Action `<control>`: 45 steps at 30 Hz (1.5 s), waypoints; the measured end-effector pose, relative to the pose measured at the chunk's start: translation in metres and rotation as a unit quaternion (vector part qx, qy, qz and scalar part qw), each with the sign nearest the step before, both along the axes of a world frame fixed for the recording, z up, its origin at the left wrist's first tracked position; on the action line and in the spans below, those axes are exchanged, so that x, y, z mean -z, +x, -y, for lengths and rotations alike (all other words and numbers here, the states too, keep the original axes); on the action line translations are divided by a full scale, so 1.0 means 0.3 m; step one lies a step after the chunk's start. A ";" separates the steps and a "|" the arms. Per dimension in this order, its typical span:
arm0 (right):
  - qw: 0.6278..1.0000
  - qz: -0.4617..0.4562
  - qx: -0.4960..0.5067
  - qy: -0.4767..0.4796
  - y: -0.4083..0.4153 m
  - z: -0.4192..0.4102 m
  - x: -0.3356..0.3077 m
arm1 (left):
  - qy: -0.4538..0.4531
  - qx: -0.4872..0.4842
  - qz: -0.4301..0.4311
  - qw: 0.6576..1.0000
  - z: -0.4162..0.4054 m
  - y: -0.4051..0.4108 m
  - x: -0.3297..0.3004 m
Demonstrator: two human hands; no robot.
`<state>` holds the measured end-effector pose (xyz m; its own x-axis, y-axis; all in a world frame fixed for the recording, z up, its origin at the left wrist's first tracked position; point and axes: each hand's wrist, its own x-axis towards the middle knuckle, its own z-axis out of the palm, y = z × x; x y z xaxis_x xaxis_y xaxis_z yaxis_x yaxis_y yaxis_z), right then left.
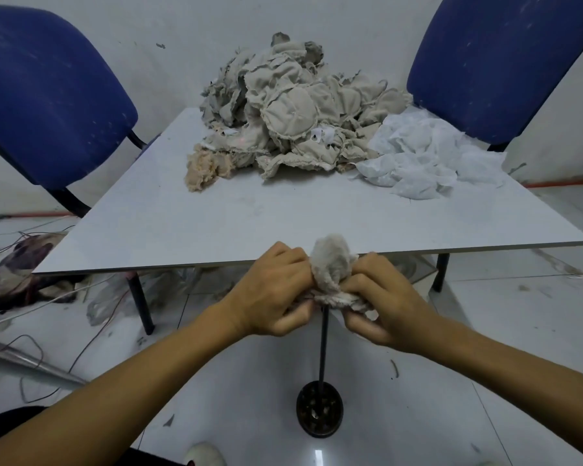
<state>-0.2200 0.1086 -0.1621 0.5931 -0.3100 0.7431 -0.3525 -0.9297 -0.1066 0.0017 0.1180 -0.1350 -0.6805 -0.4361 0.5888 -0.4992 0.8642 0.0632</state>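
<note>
**Item held:** a fuzzy grey-beige fabric piece (pixel 333 264), bunched up, is gripped from both sides just in front of the near edge of the table (pixel 216 227). It sits above a thin black rod (pixel 323 348).

**Left hand** (pixel 276 290): the fingers are curled into the left side of the piece, and the thumb is pressed in from below.

**Right hand** (pixel 381 304): the fingers are curled over the right side of the piece, and its lower hem is pinched near the thumb.

**Rod stand:** the rod is held upright on the floor by a round black base (pixel 319 412). Its upper end is hidden under the piece, so contact cannot be told.

**On the table, far side:**
- A large heap of beige fabric pieces (pixel 290 109) with frayed edges is piled at the middle.
- A clump of tan stuffing (pixel 202 168) is set touching the heap's left foot.
- A pile of white fabric (pixel 424 163) is laid against the heap's right side.

**Around the table:**
- A blue chair (pixel 48 95) is placed at the left.
- A second blue chair (pixel 498 62) is placed at the right.
- Loose wires (pixel 31 297) and a dark cloth (pixel 14 270) are spread on the floor at the left.
</note>
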 end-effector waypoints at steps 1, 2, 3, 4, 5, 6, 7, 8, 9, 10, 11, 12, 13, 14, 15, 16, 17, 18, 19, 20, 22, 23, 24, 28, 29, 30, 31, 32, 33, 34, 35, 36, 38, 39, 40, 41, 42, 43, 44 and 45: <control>1.000 0.016 0.001 0.001 0.002 0.005 -0.031 | -0.009 -0.004 -0.020 1.000 0.008 -0.004 -0.025; 1.000 0.030 0.000 0.002 0.006 0.010 -0.065 | -0.016 -0.010 -0.042 0.999 0.016 -0.009 -0.050; 0.999 0.041 -0.001 0.001 0.011 0.015 -0.101 | -0.021 -0.016 -0.066 0.997 0.024 -0.014 -0.077; 0.999 0.049 0.000 0.003 0.014 0.022 -0.138 | -0.021 -0.020 -0.092 0.995 0.031 -0.020 -0.104; 0.998 0.059 0.006 0.015 0.017 0.031 -0.173 | -0.014 -0.021 -0.120 0.992 0.039 -0.025 -0.129; 0.996 0.073 0.016 0.037 0.019 0.039 -0.206 | 0.000 -0.024 -0.147 0.989 0.048 -0.029 -0.153; 0.993 0.090 0.029 0.068 0.021 0.048 -0.232 | 0.019 -0.027 -0.170 0.985 0.058 -0.033 -0.176; 0.988 0.107 0.041 0.102 0.022 0.056 -0.252 | 0.044 -0.030 -0.188 0.981 0.067 -0.038 -0.196; 0.982 0.124 0.050 0.136 0.024 0.064 -0.265 | 0.085 -0.029 -0.205 0.975 0.076 -0.043 -0.211; 0.973 0.142 0.057 0.173 0.026 0.070 -0.272 | 0.144 -0.024 -0.219 0.965 0.087 -0.048 -0.224; 0.962 0.161 0.064 0.210 0.028 0.077 -0.275 | 0.217 -0.014 -0.229 0.949 0.097 -0.051 -0.237; 0.951 0.177 0.069 0.243 0.030 0.084 -0.275 | 0.285 -0.003 -0.231 0.930 0.109 -0.052 -0.247; 0.942 0.188 0.076 0.269 0.031 0.091 -0.273 | 0.335 0.005 -0.228 0.914 0.122 -0.050 -0.253; 0.933 0.194 0.083 0.292 0.030 0.100 -0.269 | 0.365 0.010 -0.221 0.904 0.135 -0.045 -0.253; 0.925 0.198 0.091 0.311 0.029 0.108 -0.264 | 0.389 0.016 -0.216 0.896 0.147 -0.040 -0.252; 0.918 0.203 0.099 0.326 0.028 0.118 -0.259 | 0.412 0.023 -0.214 0.885 0.156 -0.034 -0.249; 0.912 0.208 0.110 0.336 0.030 0.126 -0.255 | 0.438 0.028 -0.211 0.873 0.163 -0.030 -0.245; 0.908 0.212 0.122 0.340 0.032 0.135 -0.251 | 0.459 0.027 -0.206 0.864 0.170 -0.031 -0.241; 0.904 0.216 0.133 0.344 0.036 0.143 -0.249 | 0.473 0.021 -0.200 0.858 0.174 -0.037 -0.237; 0.899 0.219 0.140 0.352 0.040 0.153 -0.247 | 0.477 0.013 -0.198 0.856 0.179 -0.047 -0.233; 0.882 0.216 0.134 0.397 0.046 0.173 -0.244 | 0.477 -0.007 -0.230 0.848 0.193 -0.069 -0.227; 0.864 0.219 0.110 0.439 0.049 0.182 -0.245 | 0.478 -0.018 -0.255 0.840 0.201 -0.077 -0.227; 0.836 0.230 0.068 0.493 0.047 0.192 -0.244 | 0.478 -0.030 -0.278 0.833 0.211 -0.082 -0.227; 0.712 0.234 -0.089 0.656 0.021 0.219 -0.240 | 0.432 -0.133 -0.334 0.827 0.239 -0.100 -0.212; 0.738 0.200 -0.072 0.640 0.020 0.223 -0.235 | 0.412 -0.160 -0.336 0.832 0.240 -0.110 -0.202; 0.773 0.176 -0.038 0.609 0.022 0.227 -0.229 | 0.389 -0.184 -0.333 0.839 0.239 -0.123 -0.194; 0.798 0.174 -0.001 0.577 0.023 0.231 -0.227 | 0.370 -0.200 -0.333 0.844 0.241 -0.134 -0.187; 0.811 0.188 0.025 0.553 0.025 0.236 -0.228 | 0.367 -0.199 -0.338 0.844 0.245 -0.140 -0.185; 0.819 0.207 0.041 0.534 0.027 0.241 -0.229 | 0.381 -0.178 -0.347 0.838 0.250 -0.141 -0.187; 0.827 0.223 0.060 0.513 0.029 0.246 -0.227 | 0.408 -0.149 -0.354 0.828 0.255 -0.141 -0.193; 0.835 0.237 0.086 0.489 0.029 0.253 -0.222 | 0.435 -0.121 -0.351 0.820 0.260 -0.142 -0.197; 0.840 0.248 0.120 0.468 0.026 0.262 -0.212 | 0.451 -0.103 -0.331 0.823 0.263 -0.145 -0.197; 0.834 0.259 0.194 0.447 0.023 0.278 -0.183 | 0.454 -0.089 -0.274 0.843 0.260 -0.158 -0.184; 0.827 0.257 0.221 0.448 0.028 0.286 -0.176 | 0.460 -0.087 -0.259 0.845 0.260 -0.164 -0.178; 0.818 0.253 0.233 0.460 0.034 0.293 -0.174 | 0.479 -0.087 -0.260 0.834 0.260 -0.165 -0.176; 0.809 0.254 0.224 0.481 0.038 0.301 -0.177 | 0.501 -0.087 -0.272 0.817 0.264 -0.160 -0.178; 0.798 0.258 0.198 0.507 0.040 0.311 -0.185 | 0.517 -0.085 -0.282 0.804 0.274 -0.148 -0.184; 0.787 0.260 0.166 0.535 0.037 0.319 -0.193 | 0.521 -0.089 -0.285 0.800 0.284 -0.136 -0.189; 0.775 0.258 0.131 0.562 0.029 0.322 -0.203 | 0.518 -0.100 -0.285 0.801 0.292 -0.123 -0.192; 0.759 0.254 0.097 0.591 0.020 0.321 -0.214 | 0.510 -0.116 -0.287 0.803 0.296 -0.112 -0.191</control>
